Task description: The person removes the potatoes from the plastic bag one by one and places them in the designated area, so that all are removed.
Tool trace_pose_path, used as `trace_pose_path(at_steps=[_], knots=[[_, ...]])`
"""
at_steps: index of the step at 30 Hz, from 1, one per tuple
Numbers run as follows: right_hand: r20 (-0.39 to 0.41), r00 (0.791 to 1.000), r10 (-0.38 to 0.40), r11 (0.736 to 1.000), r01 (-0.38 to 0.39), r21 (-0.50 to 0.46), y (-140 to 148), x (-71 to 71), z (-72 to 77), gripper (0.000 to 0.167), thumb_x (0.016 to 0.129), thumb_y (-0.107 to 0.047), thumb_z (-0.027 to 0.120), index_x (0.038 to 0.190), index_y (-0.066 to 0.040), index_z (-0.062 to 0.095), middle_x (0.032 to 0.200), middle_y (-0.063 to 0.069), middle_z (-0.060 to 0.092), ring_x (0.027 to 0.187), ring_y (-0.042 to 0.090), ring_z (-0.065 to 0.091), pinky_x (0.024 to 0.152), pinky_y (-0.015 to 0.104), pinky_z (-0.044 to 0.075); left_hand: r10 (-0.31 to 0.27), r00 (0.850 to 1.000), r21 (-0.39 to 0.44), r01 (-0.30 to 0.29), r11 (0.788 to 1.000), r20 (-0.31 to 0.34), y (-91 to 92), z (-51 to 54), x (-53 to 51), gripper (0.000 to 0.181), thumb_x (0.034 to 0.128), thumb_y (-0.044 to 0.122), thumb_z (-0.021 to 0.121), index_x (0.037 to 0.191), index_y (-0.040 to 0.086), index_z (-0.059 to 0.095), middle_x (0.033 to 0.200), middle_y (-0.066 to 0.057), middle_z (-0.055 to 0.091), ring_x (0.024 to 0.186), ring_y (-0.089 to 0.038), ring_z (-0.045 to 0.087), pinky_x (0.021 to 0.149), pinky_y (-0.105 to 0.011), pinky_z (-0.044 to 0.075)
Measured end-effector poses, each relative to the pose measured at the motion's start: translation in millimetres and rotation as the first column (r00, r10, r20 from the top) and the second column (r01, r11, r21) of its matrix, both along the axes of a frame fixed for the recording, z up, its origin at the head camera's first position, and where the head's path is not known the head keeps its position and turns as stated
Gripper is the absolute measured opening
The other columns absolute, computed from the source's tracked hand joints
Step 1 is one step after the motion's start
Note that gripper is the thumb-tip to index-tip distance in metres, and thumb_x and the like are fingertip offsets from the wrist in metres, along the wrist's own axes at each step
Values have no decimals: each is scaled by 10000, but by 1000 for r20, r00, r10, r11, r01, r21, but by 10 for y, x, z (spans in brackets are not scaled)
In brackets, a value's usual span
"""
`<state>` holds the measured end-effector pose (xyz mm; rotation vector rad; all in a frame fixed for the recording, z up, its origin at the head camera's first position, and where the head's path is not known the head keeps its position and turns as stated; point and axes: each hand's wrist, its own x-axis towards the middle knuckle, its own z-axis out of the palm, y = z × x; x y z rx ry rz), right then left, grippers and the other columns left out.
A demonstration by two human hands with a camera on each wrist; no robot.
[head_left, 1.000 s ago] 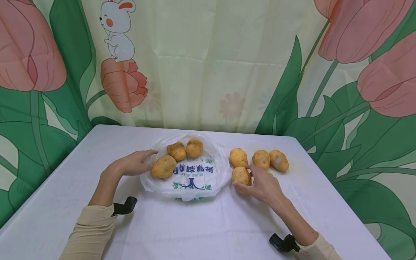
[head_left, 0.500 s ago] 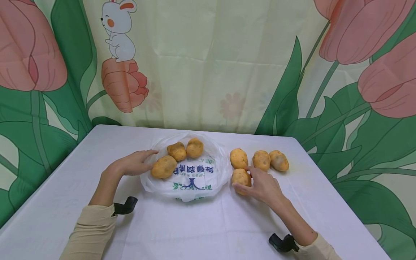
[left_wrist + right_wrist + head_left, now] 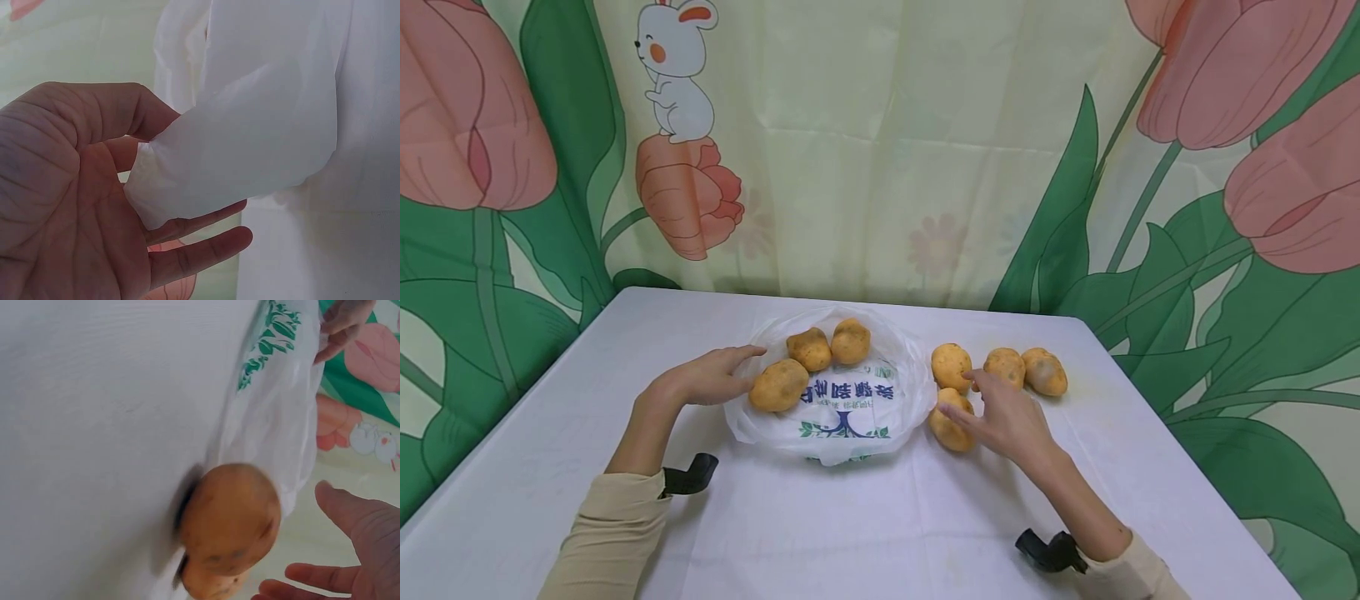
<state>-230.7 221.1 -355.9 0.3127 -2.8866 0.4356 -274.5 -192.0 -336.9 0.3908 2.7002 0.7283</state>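
Your desk (image 3: 850, 533) carries a thin bag (image 3: 842, 450) lying open, whose soft rim could fold inward if pushed from the right. Your left hand (image 3: 711, 377) pinches that rim between thumb and fingers; too hard a tug there could tip out the three potatoes (image 3: 778, 385) inside. Your right hand (image 3: 1011, 421) has thumb and fingers well apart and holds nothing; a careless sweep might shove the front potato (image 3: 951, 429), just beside the bag, under the rim, or knock it into the back potato (image 3: 950, 365) and set both rolling.
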Motion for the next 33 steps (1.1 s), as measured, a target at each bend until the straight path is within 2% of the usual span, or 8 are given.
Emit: trace_pose_path(at_steps=[10, 22, 33], knots=[[-65, 997, 42, 997, -45, -55, -270, -36, 142, 601, 909, -484, 734, 1304, -38, 652, 1266, 143, 691, 1042, 310, 675, 831, 476, 587, 3, 1000, 2, -3, 1000, -2, -16, -8, -4, 636, 1014, 263, 537, 1569, 15, 351, 1593, -311, 324, 1465, -515, 291, 1151, -683, 295], [-59, 989, 139, 980, -146, -132, -596, -89, 222, 577, 922, -467, 723, 1336, -74, 643, 1216, 91, 709, 1034, 254, 677, 811, 435, 570, 21, 1000, 11, -22, 1000, 11, -11, -16, 3, 651, 1011, 266, 551, 1575, 20, 339, 1596, -309, 319, 1464, -514, 294, 1142, -687, 305], [-53, 981, 186, 956, -193, -221, -905, -147, 233, 542, 914, -438, 747, 1324, -96, 654, 1175, 62, 713, 1039, 237, 674, 826, 403, 568, -2, 999, 10, 2, 1000, -32, -9, 22, 1, 681, 1001, 247, 557, 1579, -11, 306, 1582, -328, 328, 1458, -514, 307, 1159, -674, 291]])
